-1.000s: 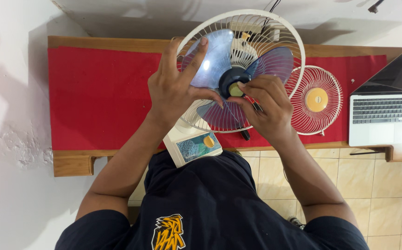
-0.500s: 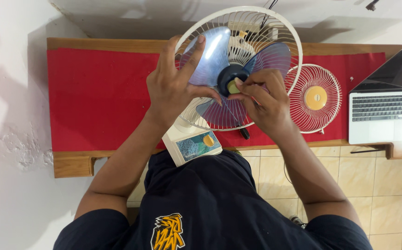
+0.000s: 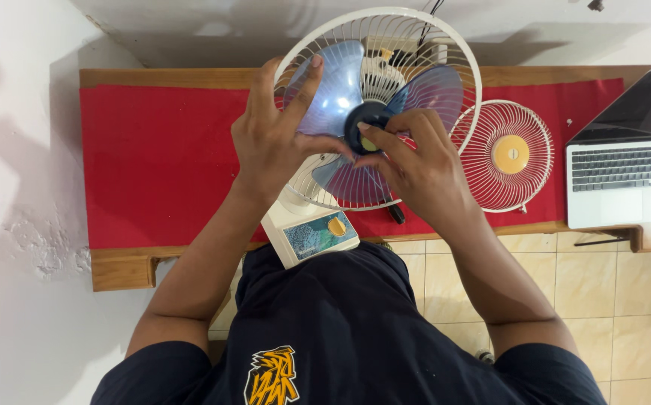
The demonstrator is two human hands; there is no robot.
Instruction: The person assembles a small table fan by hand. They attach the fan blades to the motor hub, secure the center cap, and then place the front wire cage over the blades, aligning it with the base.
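- The left hand [image 3: 269,142] is pressing spread fingers against a translucent blue fan blade [image 3: 330,94].
- The right hand [image 3: 419,169] is pinching the yellow hub cap [image 3: 368,143] at the blade's centre.
- A detached grille [image 3: 507,156] is lying right of the blade.

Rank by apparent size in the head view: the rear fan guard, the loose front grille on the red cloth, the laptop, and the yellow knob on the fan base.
1. rear fan guard, though it sits nearer the camera
2-3. laptop and loose front grille: look alike, unranked
4. yellow knob
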